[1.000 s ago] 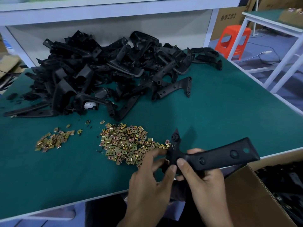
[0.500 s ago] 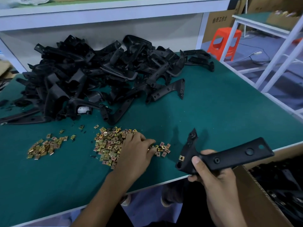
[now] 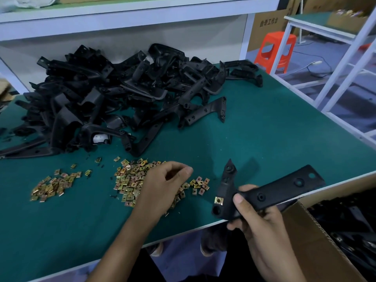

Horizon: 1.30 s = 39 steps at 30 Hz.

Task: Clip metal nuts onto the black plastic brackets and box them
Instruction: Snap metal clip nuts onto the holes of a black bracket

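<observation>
Right hand grips a bracket bearing one nut; left hand curls over the nut pile on the desk

The left hand rests over the larger heap of small brass-coloured metal clip nuts on the green-covered worktop. A smaller heap of such nuts lies further left. Behind both hands sits the pile of black plastic brackets. The right hand holds one long black plastic bracket over the worktop's near edge. An open brown cardboard box stands just right of it, below the edge.
</observation>
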Each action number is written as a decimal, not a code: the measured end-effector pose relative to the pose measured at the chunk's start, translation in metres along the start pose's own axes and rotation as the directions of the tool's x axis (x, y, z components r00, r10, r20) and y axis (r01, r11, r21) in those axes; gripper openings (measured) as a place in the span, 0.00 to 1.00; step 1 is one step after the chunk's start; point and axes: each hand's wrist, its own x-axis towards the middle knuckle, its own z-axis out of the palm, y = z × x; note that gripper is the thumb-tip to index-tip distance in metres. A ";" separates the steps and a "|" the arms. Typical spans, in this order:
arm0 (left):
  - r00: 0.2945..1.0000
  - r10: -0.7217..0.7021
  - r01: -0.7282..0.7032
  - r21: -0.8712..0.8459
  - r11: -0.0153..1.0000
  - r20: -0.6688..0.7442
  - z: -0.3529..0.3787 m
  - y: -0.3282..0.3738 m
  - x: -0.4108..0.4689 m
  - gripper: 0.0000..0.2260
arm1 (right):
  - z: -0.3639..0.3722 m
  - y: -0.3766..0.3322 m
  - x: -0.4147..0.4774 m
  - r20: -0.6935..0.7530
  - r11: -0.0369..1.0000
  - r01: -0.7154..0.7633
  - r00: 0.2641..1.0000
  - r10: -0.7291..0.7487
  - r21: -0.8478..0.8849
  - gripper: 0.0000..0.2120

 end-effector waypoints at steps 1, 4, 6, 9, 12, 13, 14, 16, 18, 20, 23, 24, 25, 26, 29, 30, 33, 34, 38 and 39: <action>0.998 -0.050 0.056 -0.177 0.983 0.036 0.002 0.006 -0.006 0.03 | 0.001 0.000 -0.001 0.026 0.999 -0.026 0.999 0.026 0.023 0.08; 0.978 -0.138 0.202 -0.531 0.823 0.159 0.007 0.017 -0.021 0.09 | 0.003 -0.001 -0.002 0.071 0.996 -0.082 0.994 0.080 0.024 0.12; 0.969 -0.129 0.229 -0.570 0.789 0.210 0.008 0.020 -0.028 0.10 | 0.004 0.000 -0.002 0.092 0.996 -0.090 0.992 0.089 0.005 0.14; 0.974 -0.100 0.195 -0.532 0.824 0.203 0.010 0.023 -0.036 0.10 | 0.006 -0.001 -0.003 0.136 0.995 -0.092 0.986 0.094 -0.023 0.23; 0.982 -0.118 0.181 -0.541 0.821 0.150 0.012 0.024 -0.040 0.07 | 0.010 -0.003 -0.005 0.141 0.996 -0.074 0.987 0.081 -0.054 0.30; 0.981 -0.121 0.184 -0.547 0.816 0.149 0.012 0.025 -0.041 0.05 | 0.010 -0.003 -0.005 0.135 0.997 -0.065 0.988 0.071 -0.049 0.27; 0.980 -0.122 0.189 -0.556 0.809 0.155 0.013 0.025 -0.043 0.06 | 0.010 -0.003 -0.006 0.131 0.998 -0.058 0.989 0.063 -0.038 0.23; 0.976 -0.130 0.210 -0.577 0.789 0.177 0.014 0.025 -0.046 0.09 | 0.010 -0.004 -0.006 0.128 0.998 -0.048 0.990 0.052 -0.034 0.13; 0.971 -0.135 0.228 -0.593 0.772 0.199 0.015 0.025 -0.049 0.11 | 0.009 -0.003 -0.007 0.126 0.997 -0.046 0.991 0.053 -0.059 0.11; 0.967 -0.119 0.235 -0.618 0.750 0.223 0.016 0.026 -0.051 0.09 | 0.010 -0.004 -0.006 0.126 0.996 -0.042 0.991 0.051 -0.078 0.13; 0.969 -0.102 0.224 -0.628 0.745 0.225 0.018 0.026 -0.054 0.11 | 0.010 -0.003 -0.006 0.131 0.994 -0.021 0.991 0.036 -0.108 0.22; 0.971 -0.105 0.220 -0.622 0.751 0.216 0.018 0.025 -0.054 0.12 | 0.011 -0.003 -0.006 0.132 0.993 -0.018 0.991 0.033 -0.115 0.25; 0.972 -0.111 0.217 -0.616 0.757 0.206 0.018 0.025 -0.055 0.12 | 0.011 -0.003 -0.006 0.131 0.993 -0.019 0.991 0.034 -0.114 0.26; 0.974 -0.116 0.215 -0.614 0.760 0.197 0.018 0.024 -0.055 0.10 | 0.010 -0.002 -0.006 0.127 0.994 -0.024 0.991 0.038 -0.107 0.27; 0.985 -0.101 0.165 -0.571 0.804 0.143 0.016 0.023 -0.054 0.07 | 0.009 -0.001 -0.007 0.113 0.996 -0.059 0.991 0.066 -0.068 0.23; 0.988 -0.088 0.143 -0.553 0.821 0.125 0.016 0.022 -0.054 0.06 | 0.008 -0.002 -0.007 0.114 0.996 -0.069 0.991 0.075 -0.056 0.22; 0.990 -0.075 0.129 -0.575 0.808 0.116 0.013 0.023 -0.056 0.03 | 0.010 -0.004 -0.006 0.130 0.996 -0.070 0.989 0.076 -0.051 0.26; 0.990 -0.080 0.132 -0.590 0.796 0.114 0.013 0.024 -0.056 0.03 | 0.011 -0.004 -0.006 0.133 0.997 -0.065 0.989 0.071 -0.048 0.27; 0.995 -0.049 0.088 -0.582 0.809 0.083 0.009 0.028 -0.058 0.04 | 0.012 -0.005 -0.007 0.157 0.997 -0.061 0.985 0.066 -0.038 0.28; 0.997 -0.039 0.073 -0.566 0.821 0.072 0.008 0.029 -0.059 0.06 | 0.013 -0.006 -0.007 0.165 0.998 -0.061 0.984 0.066 -0.034 0.28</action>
